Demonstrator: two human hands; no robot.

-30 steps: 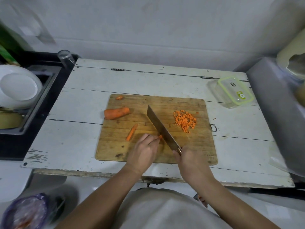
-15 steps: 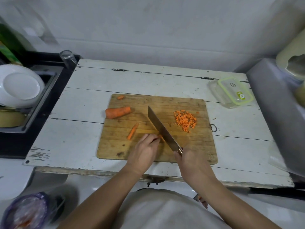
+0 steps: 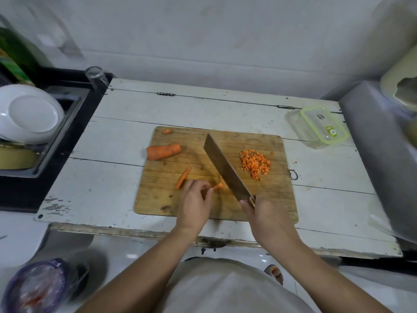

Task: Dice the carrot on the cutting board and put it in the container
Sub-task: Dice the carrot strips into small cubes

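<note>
A wooden cutting board point(image 3: 277, 195) lies on the white table. My right hand point(image 3: 265, 213) grips the handle of a cleaver point(image 3: 225, 168), whose blade slants up and left over the board. My left hand point(image 3: 195, 202) pinches a short carrot strip point(image 3: 218, 185) just left of the blade. Another carrot strip point(image 3: 183, 177) lies beside that hand. A thick carrot chunk point(image 3: 163, 151) sits at the board's left, and a small carrot end point(image 3: 167, 131) lies at its top left corner. A pile of diced carrot point(image 3: 255, 163) lies right of the blade. The clear container point(image 3: 316, 126) with a green-rimmed lid stands at the table's back right.
A sink point(image 3: 56, 132) with white plates point(image 3: 29, 114) borders the table on the left, with a glass point(image 3: 96, 75) at its corner. A grey appliance point(image 3: 383, 154) stands along the right edge. A bag point(image 3: 33, 288) lies on the floor at lower left.
The cleaver has lifted slightly off the board. My left hand has drawn back a little, so more of the short strip shows by the blade.
</note>
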